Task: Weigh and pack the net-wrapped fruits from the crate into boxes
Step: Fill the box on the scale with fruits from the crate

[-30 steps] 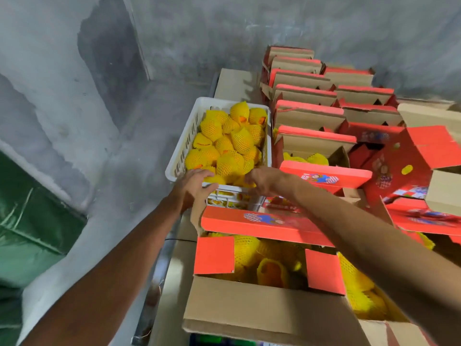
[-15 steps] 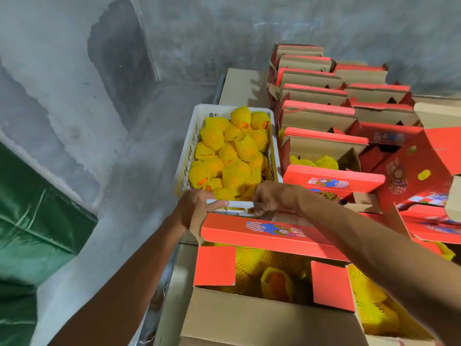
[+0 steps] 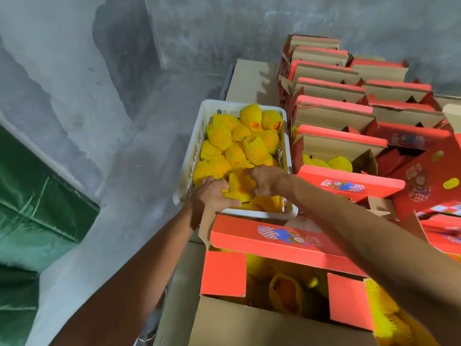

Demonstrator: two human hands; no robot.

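A white plastic crate (image 3: 217, 104) holds several fruits in yellow foam nets (image 3: 254, 149). Both my hands reach into its near end. My left hand (image 3: 212, 194) curls round a net-wrapped fruit by the front rim, thumb along the fruit's near side. My right hand (image 3: 268, 178) grips another net-wrapped fruit (image 3: 237, 187) just to the right; its fingertips are blurred. Below the crate stands an open red and brown box (image 3: 274, 239) with wrapped fruits (image 3: 287, 293) inside.
Rows of open red-lidded boxes (image 3: 331, 113) fill the right side, one with fruits (image 3: 339, 163) in it. Bare concrete floor (image 3: 112, 146) lies to the left, with a green tarp (image 3: 37, 208) at the far left. A grey wall is behind.
Both hands have left the crate's near rim and moved up into the crate onto the fruits. The view has tilted slightly closer.
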